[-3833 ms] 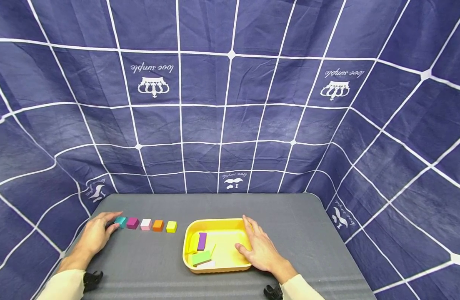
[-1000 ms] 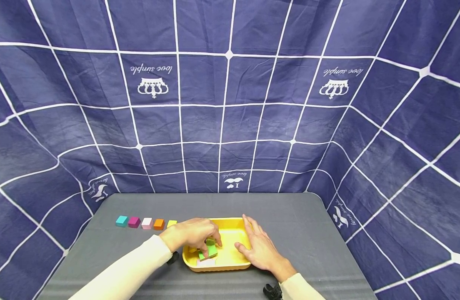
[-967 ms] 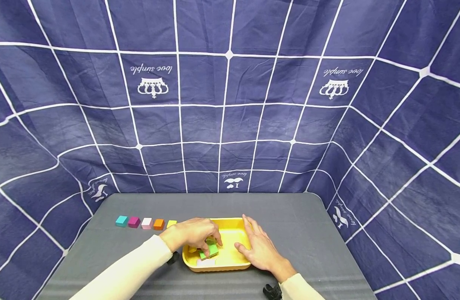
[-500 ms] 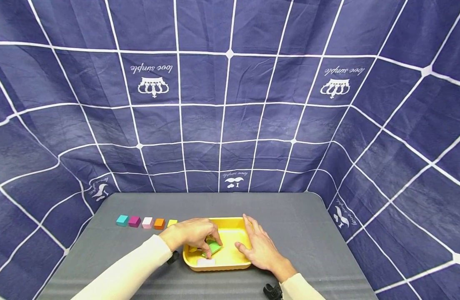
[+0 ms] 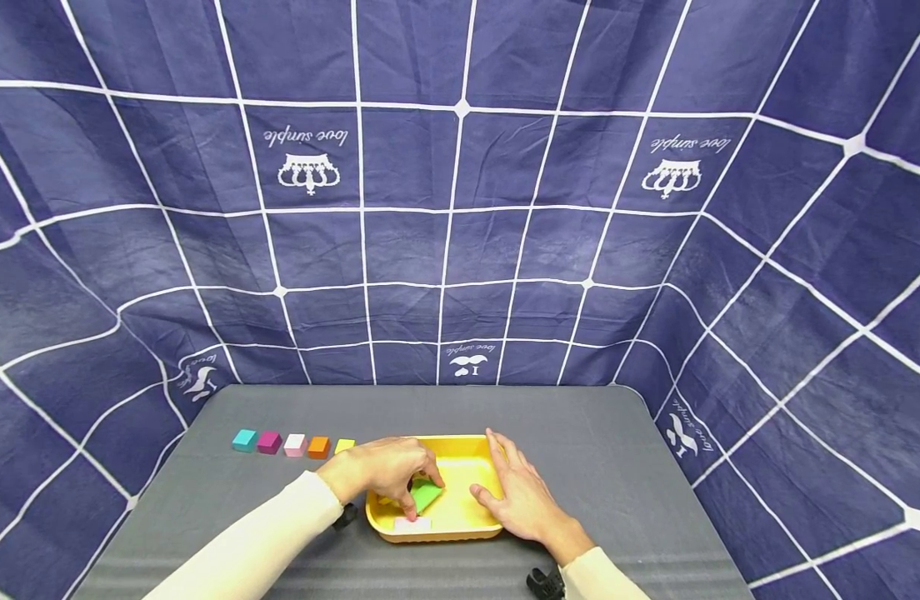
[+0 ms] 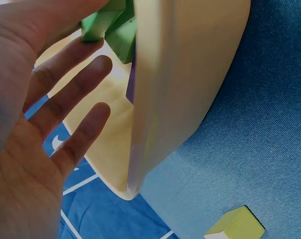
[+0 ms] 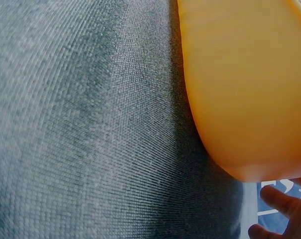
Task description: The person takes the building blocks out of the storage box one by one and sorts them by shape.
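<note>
My left hand [image 5: 396, 465] reaches into the left half of the yellow tray [image 5: 467, 450], pinching a green block [image 5: 427, 495] between thumb and index finger. In the left wrist view the green block [image 6: 98, 25] sits at the fingertips, over another green piece [image 6: 123, 42], while the other fingers spread over the tray. A pale pink block [image 5: 412, 525] lies by the tray's front wall, under the thumb tip. A purple block [image 6: 131, 82] is partly hidden behind the tray wall. My right hand [image 5: 523, 496] rests with straight fingers along the tray's right rim.
Left of the tray, a row of small cubes stands on the grey table [image 5: 580, 433]: teal [image 5: 244, 441], magenta [image 5: 268, 442], pink [image 5: 295, 446], orange [image 5: 319, 447] and yellow [image 5: 344, 447]. A blue gridded cloth [image 5: 407, 250] hangs behind and at the sides.
The left hand has gone from the teal cube to inside the tray. There the green block has turned and shifted slightly rightward between its fingers. The right hand has stayed at the rim.
</note>
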`<state>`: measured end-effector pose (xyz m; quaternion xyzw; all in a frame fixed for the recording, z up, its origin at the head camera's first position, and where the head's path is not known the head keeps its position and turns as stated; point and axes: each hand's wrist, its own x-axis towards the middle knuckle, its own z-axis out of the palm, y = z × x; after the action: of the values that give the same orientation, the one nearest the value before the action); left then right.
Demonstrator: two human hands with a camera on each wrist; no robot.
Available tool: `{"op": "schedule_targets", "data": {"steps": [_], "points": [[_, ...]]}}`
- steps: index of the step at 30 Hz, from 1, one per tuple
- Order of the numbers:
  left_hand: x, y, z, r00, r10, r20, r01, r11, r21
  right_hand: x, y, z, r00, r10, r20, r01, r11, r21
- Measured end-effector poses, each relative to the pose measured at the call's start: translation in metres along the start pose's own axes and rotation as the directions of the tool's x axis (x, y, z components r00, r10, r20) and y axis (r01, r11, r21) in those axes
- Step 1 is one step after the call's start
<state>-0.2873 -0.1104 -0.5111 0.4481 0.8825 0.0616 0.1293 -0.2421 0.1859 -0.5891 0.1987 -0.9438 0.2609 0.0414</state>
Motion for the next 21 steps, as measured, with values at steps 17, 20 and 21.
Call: {"op": "schedule_targets", "data": {"steps": [17, 20, 21], "points": [[-0.028, -0.002, -0.003, 0.966, -0.003, -0.26, 0.006, 1.0, 0.012, 0.001, -0.002, 0.0, 1.0, -0.002, 0.0, 0.002, 1.0, 0.003], [-0.039, -0.003, -0.002, 0.949, -0.014, -0.316, 0.025, 0.999, 0.031, -0.001, -0.002, 0.001, 1.0, 0.001, 0.002, -0.001, 1.0, -0.002], [-0.042, -0.004, -0.002, 0.943, -0.022, -0.333, 0.037, 0.999, 0.038, -0.001, -0.002, 0.001, 1.0, 0.002, 0.004, -0.002, 1.0, -0.004]]}}
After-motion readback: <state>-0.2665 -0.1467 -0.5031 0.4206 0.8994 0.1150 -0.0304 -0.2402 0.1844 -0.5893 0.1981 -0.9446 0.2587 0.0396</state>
